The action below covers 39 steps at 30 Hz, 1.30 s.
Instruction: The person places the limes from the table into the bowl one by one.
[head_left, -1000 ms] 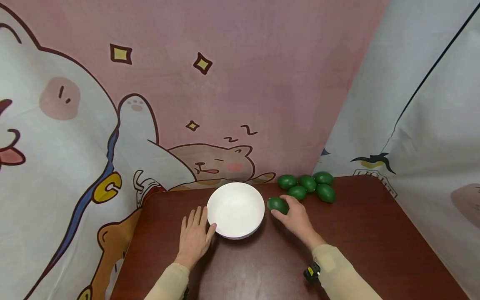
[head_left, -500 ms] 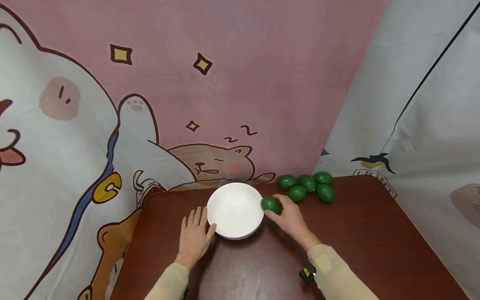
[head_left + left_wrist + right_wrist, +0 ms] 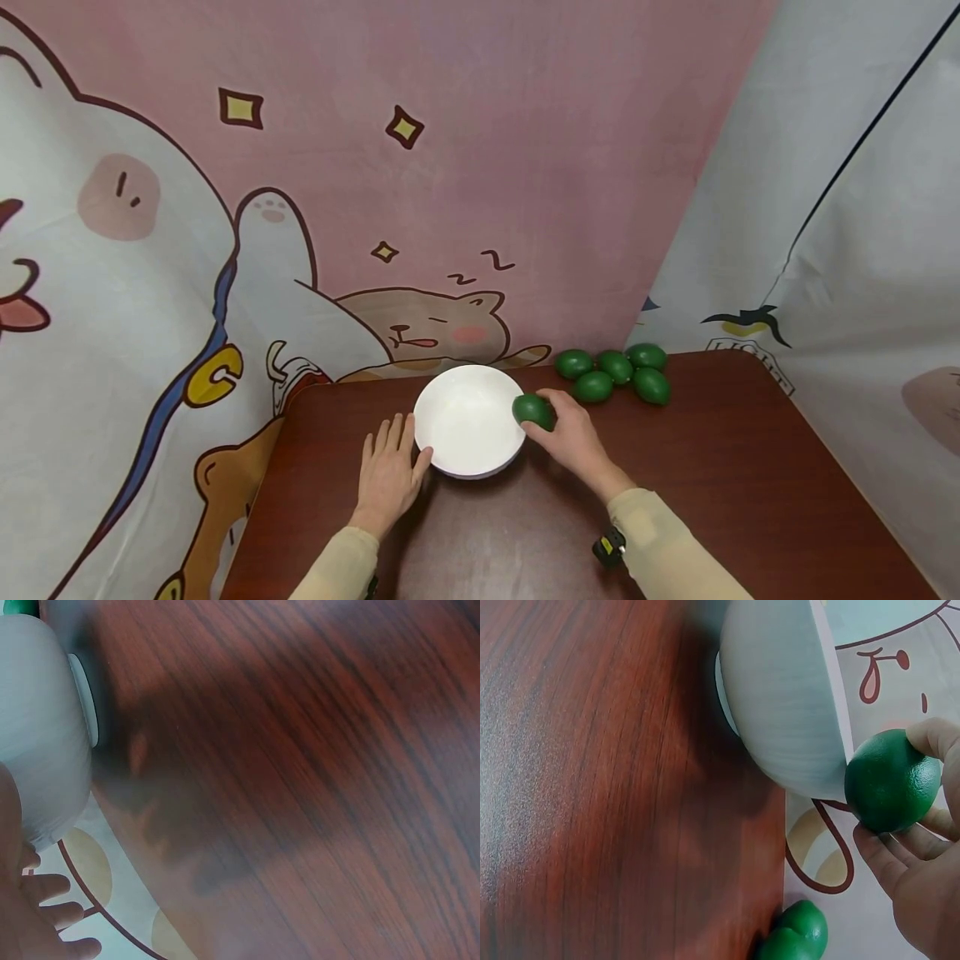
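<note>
A round white bowl (image 3: 468,423) stands on the dark brown wooden table. My right hand (image 3: 572,433) grips a green lime (image 3: 533,412) between thumb and fingers, right at the bowl's right rim. In the right wrist view the lime (image 3: 892,781) sits level with the rim of the bowl (image 3: 787,697), its underside against the fingertips (image 3: 881,859). My left hand (image 3: 388,471) lies with straight fingers along the bowl's left side. The left wrist view shows its fingers (image 3: 49,889) beside the bowl wall (image 3: 45,727).
Several more green limes (image 3: 615,367) lie grouped at the back of the table (image 3: 720,467), right of the bowl. Behind the table's far edge hangs a pink and white cartoon-printed cloth (image 3: 525,167).
My right hand has carried the lime leftward, from beside the bowl to its right rim. The left hand, the bowl and the grouped limes have stayed in place.
</note>
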Each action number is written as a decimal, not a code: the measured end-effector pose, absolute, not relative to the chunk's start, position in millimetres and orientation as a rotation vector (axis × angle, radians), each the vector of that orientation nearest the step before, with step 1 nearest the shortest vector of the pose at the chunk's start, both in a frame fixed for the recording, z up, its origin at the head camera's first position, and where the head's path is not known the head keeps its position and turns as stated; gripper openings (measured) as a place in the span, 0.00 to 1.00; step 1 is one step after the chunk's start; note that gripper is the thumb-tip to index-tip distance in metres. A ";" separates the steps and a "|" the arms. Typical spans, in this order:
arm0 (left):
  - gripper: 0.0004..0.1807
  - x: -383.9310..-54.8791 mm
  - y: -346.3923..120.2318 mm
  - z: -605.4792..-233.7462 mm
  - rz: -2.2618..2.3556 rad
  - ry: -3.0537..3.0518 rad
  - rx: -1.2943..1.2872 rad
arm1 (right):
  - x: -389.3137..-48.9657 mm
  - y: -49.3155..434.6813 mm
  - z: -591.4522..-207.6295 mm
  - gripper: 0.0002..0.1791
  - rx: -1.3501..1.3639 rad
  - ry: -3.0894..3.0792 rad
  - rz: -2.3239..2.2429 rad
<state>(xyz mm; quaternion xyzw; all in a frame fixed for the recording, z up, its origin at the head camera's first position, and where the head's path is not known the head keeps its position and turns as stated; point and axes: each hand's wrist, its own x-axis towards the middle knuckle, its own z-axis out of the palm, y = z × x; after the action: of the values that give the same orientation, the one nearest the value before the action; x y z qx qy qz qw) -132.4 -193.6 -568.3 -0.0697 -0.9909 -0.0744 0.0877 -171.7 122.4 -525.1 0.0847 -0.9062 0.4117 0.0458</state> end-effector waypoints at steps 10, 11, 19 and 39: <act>0.38 -132.2 -193.3 -568.6 -0.231 -2.937 -0.210 | -170.7 115.5 -523.2 0.32 0.295 -2.748 1.222; 0.38 -132.3 -193.4 -568.6 -0.232 -2.939 -0.209 | -170.6 114.9 -522.8 0.32 0.296 -2.748 1.220; 0.38 -132.5 -192.9 -569.3 -0.232 -2.931 -0.210 | -169.8 109.8 -520.0 0.31 0.310 -2.758 1.223; 0.38 -132.1 -193.5 -570.2 -0.234 -2.912 -0.222 | -170.0 96.1 -523.7 0.28 0.387 -2.737 1.192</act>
<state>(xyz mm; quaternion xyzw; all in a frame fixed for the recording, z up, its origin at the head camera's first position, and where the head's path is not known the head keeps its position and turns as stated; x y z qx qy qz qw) -132.1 -193.5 -570.2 -0.0755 -0.9883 -0.0793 0.1059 -170.0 96.1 -523.7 0.1282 -0.9073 0.3952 0.0655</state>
